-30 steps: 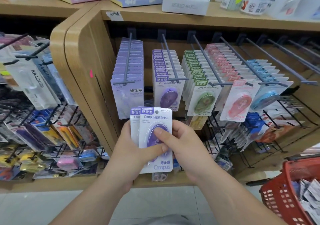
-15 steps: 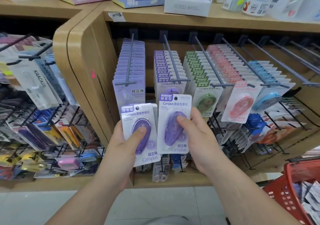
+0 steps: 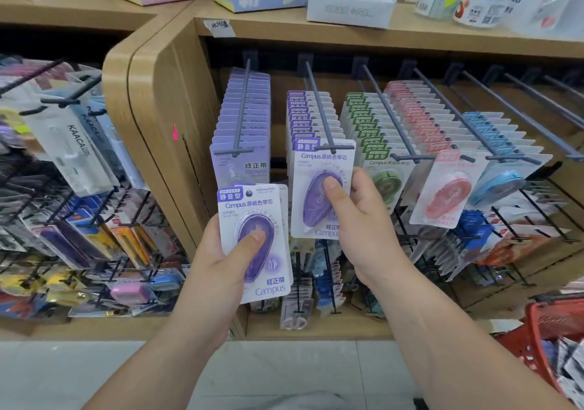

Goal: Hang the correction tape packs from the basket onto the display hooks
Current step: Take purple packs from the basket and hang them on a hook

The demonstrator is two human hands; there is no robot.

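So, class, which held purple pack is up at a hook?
The pack in the right hand: its top reaches the hook tip. The left hand holds the other pack lower, off any hook.

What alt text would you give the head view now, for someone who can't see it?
The right hand holds a purple correction tape pack at the tip of a grey metal display hook hung with matching packs. The left hand grips more purple packs; a red plastic basket sits lower right.
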